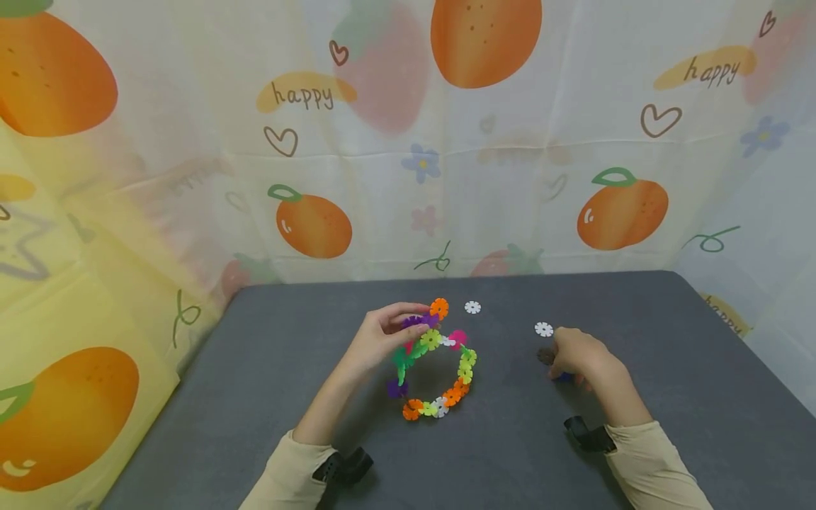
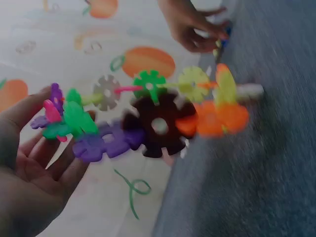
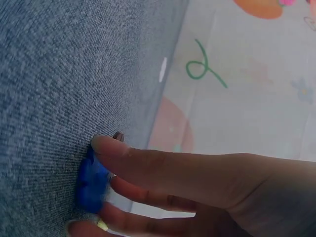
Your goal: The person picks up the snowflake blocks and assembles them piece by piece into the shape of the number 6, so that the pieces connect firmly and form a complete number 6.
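My left hand (image 1: 381, 338) grips the upper left of a ring of notched plastic snowflake discs (image 1: 467, 374), thumb on the near side. Purple, green, yellow, orange, pink and white pieces make up the ring. A dark brown disc (image 2: 159, 126) in it faces the left wrist camera, between a purple and an orange one. On the right, my right hand (image 1: 588, 355) reaches down to the grey tabletop. Its thumb and fingers pinch a blue snowflake disc (image 3: 92, 182), partly hidden by the fingers. Beside those fingers lies a brown disc (image 1: 545, 355).
One white disc (image 1: 472, 307) lies behind the ring, and another white disc (image 1: 544, 329) lies just beyond the right hand. The grey table (image 1: 287, 312) ends at a printed cloth backdrop (image 1: 382, 191). A black band (image 1: 589, 434) is on the right wrist.
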Action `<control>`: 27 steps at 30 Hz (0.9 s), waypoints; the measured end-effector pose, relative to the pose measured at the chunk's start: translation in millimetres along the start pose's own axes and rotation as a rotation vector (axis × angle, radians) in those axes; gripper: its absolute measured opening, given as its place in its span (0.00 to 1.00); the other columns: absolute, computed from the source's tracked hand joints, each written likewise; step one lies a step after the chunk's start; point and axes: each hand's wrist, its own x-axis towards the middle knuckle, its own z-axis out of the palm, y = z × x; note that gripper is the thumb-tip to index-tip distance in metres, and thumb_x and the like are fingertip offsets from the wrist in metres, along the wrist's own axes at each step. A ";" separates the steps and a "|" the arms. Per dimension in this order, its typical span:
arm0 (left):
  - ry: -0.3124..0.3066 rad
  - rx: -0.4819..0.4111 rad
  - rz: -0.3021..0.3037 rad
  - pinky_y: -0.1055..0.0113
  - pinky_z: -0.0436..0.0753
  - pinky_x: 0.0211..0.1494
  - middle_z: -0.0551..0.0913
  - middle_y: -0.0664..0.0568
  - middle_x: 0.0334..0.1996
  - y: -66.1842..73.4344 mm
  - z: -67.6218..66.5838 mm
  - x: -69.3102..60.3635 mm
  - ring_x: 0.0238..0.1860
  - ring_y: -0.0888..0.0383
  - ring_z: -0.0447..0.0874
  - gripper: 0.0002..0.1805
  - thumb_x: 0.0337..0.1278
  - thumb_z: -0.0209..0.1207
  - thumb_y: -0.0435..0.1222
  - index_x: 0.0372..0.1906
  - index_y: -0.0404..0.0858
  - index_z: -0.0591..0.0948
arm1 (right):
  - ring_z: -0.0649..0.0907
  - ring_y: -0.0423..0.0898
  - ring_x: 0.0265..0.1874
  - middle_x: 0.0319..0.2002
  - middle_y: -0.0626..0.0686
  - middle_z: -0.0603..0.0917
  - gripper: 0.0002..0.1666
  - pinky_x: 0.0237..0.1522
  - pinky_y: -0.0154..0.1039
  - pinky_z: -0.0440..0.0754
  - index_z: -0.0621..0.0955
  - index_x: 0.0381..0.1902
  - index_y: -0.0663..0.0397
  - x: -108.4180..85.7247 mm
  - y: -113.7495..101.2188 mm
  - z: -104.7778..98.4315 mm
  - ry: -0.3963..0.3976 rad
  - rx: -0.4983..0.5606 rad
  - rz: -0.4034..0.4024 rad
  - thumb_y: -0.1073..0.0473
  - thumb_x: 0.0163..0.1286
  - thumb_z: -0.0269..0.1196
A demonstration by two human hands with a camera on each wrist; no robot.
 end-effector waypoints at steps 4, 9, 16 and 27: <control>0.005 -0.016 0.058 0.63 0.86 0.52 0.85 0.40 0.50 -10.5 -6.8 3.2 0.44 0.58 0.87 0.19 0.63 0.62 0.39 0.57 0.41 0.79 | 0.82 0.51 0.14 0.27 0.59 0.80 0.13 0.16 0.42 0.82 0.77 0.31 0.63 0.3 -0.7 0.0 0.002 0.012 -0.003 0.65 0.55 0.72; 0.023 -0.056 0.099 0.60 0.85 0.53 0.84 0.38 0.53 -18.5 -9.8 6.2 0.45 0.60 0.87 0.19 0.67 0.58 0.40 0.59 0.40 0.77 | 0.81 0.49 0.13 0.24 0.57 0.81 0.09 0.15 0.41 0.81 0.78 0.27 0.62 0.8 -3.0 0.1 0.036 -0.006 -0.010 0.67 0.57 0.71; 0.052 -0.144 0.084 0.67 0.85 0.49 0.87 0.49 0.50 -16.9 -7.8 6.1 0.45 0.60 0.87 0.20 0.66 0.58 0.42 0.59 0.41 0.77 | 0.79 0.46 0.20 0.28 0.55 0.81 0.08 0.21 0.39 0.76 0.77 0.30 0.60 -4.7 -17.4 -5.8 0.212 0.057 -0.169 0.63 0.63 0.66; 0.073 -0.446 -0.019 0.71 0.83 0.48 0.88 0.59 0.46 8.3 8.5 -2.0 0.47 0.60 0.82 0.21 0.70 0.55 0.43 0.61 0.38 0.74 | 0.83 0.48 0.55 0.59 0.53 0.81 0.11 0.56 0.47 0.82 0.79 0.43 0.56 -17.6 -56.3 -12.0 -0.120 0.811 -0.548 0.54 0.70 0.62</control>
